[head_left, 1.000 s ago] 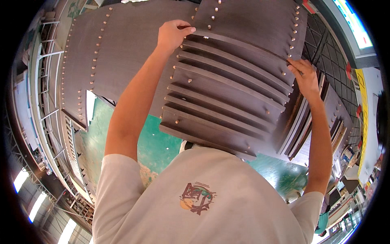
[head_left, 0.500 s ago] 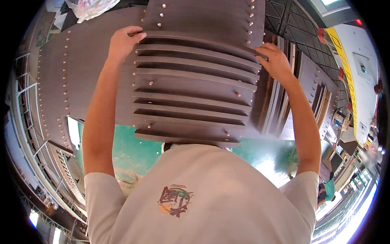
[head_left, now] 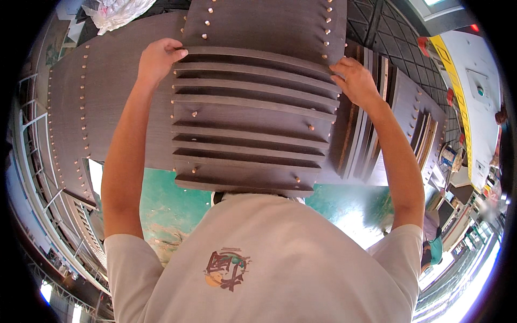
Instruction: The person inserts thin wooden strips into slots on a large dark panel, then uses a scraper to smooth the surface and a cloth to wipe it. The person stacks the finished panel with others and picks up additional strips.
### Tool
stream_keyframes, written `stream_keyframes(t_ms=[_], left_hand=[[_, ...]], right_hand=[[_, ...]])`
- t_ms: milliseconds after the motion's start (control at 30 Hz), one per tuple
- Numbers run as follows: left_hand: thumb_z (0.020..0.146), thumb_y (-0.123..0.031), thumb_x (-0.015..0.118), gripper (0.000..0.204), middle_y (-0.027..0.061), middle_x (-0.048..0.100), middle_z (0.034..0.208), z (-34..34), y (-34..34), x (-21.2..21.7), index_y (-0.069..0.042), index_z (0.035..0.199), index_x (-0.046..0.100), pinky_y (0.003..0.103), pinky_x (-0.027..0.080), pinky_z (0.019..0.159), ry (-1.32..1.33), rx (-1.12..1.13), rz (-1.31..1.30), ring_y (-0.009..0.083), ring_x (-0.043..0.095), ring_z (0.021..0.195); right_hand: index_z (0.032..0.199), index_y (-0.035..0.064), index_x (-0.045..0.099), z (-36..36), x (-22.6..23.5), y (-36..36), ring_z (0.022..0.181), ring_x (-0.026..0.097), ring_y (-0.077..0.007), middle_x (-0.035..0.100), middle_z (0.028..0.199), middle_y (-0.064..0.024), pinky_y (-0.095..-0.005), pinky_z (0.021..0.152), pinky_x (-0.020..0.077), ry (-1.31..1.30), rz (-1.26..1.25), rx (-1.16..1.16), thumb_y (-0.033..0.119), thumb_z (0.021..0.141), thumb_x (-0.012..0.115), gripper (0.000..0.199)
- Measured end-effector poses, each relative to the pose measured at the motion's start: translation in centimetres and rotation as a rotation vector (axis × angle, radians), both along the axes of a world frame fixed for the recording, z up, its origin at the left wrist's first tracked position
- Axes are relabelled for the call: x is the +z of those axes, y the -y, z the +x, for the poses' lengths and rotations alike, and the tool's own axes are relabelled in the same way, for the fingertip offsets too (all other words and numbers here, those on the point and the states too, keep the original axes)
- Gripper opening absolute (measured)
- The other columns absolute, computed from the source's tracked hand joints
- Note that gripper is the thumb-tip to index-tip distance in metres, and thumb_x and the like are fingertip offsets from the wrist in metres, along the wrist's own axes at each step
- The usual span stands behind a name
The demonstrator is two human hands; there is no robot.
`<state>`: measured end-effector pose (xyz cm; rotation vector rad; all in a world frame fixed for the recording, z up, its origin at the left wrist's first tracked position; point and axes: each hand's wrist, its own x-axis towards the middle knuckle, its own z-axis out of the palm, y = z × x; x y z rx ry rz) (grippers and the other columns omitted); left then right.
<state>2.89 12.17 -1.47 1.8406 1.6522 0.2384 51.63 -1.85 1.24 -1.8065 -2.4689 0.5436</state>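
Observation:
My left hand (head_left: 160,62) pinches the left end of a long, dark brown wooden strip (head_left: 253,54). At its other end, the thumb and fingers of my right hand (head_left: 355,81) close on the strip. It lies crosswise at the far end of a row of several similar strips (head_left: 253,84) standing on edge. Beneath them is a dark brown board (head_left: 253,114) with light wooden dowels (head_left: 311,127) sticking up. My fingertips cover both ends of the held strip.
Beyond the strips, a dark panel (head_left: 264,24) carries dowel rows along both sides. Another dowelled panel (head_left: 118,102) lies left. Stacked boards (head_left: 371,124) stand right. A white plastic bag (head_left: 116,13) sits far left, and a white machine with a yellow stripe (head_left: 466,107) far right.
The view has shifted a little, so the boards appear slightly left and lower. The held strip looks slightly nearer the row. Both hands keep their grip at its ends.

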Motion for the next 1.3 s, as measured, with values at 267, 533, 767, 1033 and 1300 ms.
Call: stream_keyframes(t_ms=[267, 533, 767, 1033, 1300], left_hand=[[0.093, -0.032, 0.078, 0.043, 0.0079, 0.075, 0.111, 0.5, -1.2, 0.2, 0.0, 0.12, 0.073, 0.03, 0.053, 0.081, 0.165, 0.098, -0.271, 0.017, 0.067, 0.092], [0.093, -0.041, 0.078, 0.046, 0.0083, 0.068, 0.091, -0.4, -0.9, -2.3, -0.002, 0.112, 0.064, 0.035, 0.054, 0.077, 0.123, 0.089, -0.182, 0.0178, 0.065, 0.085], [0.094, -0.046, 0.075, 0.058, 0.0194, 0.072, 0.112, 0.2, -1.6, -1.4, 0.004, 0.12, 0.063, 0.043, 0.054, 0.087, -0.073, 0.023, -0.195, 0.0307, 0.07, 0.1], [0.085, -0.057, 0.079, 0.085, 0.024, 0.066, 0.129, 4.1, -0.1, 1.5, 0.011, 0.133, 0.058, 0.041, 0.049, 0.102, 0.06, 0.185, -0.365, 0.0325, 0.063, 0.121], [0.087, -0.056, 0.079, 0.085, 0.0214, 0.061, 0.133, 4.5, 0.9, 0.1, 0.009, 0.136, 0.054, 0.04, 0.044, 0.106, 0.109, 0.341, -0.342, 0.0294, 0.058, 0.126]], right_hand=[[0.109, 0.005, 0.074, -0.4, -1.2, -0.2, 0.108, 0.063, -0.0305, 0.065, 0.104, -0.0103, -0.0405, 0.094, 0.0545, 0.079, 0.04, 0.028, 0.015, 0.091, 0.071, 0.02], [0.104, 0.0077, 0.072, -1.0, -1.5, 0.2, 0.107, 0.063, -0.0269, 0.064, 0.1, -0.0067, -0.0388, 0.092, 0.0556, 0.181, -0.006, 0.048, 0.014, 0.091, 0.07, 0.015], [0.111, 0.0069, 0.072, -1.2, -3.3, 0.8, 0.11, 0.063, -0.0273, 0.066, 0.106, -0.0072, -0.038, 0.091, 0.0564, 0.246, 0.094, -0.024, 0.013, 0.088, 0.07, 0.023], [0.108, 0.0014, 0.073, -6.1, -3.4, 3.7, 0.107, 0.064, -0.0269, 0.065, 0.109, -0.0099, -0.037, 0.092, 0.0568, 0.036, 0.504, -0.186, 0.012, 0.087, 0.074, 0.024], [0.109, 0.0024, 0.074, -5.9, -5.9, 4.3, 0.105, 0.068, -0.024, 0.069, 0.109, -0.0064, -0.0324, 0.083, 0.0619, 0.035, 0.592, -0.272, 0.007, 0.086, 0.07, 0.024]])
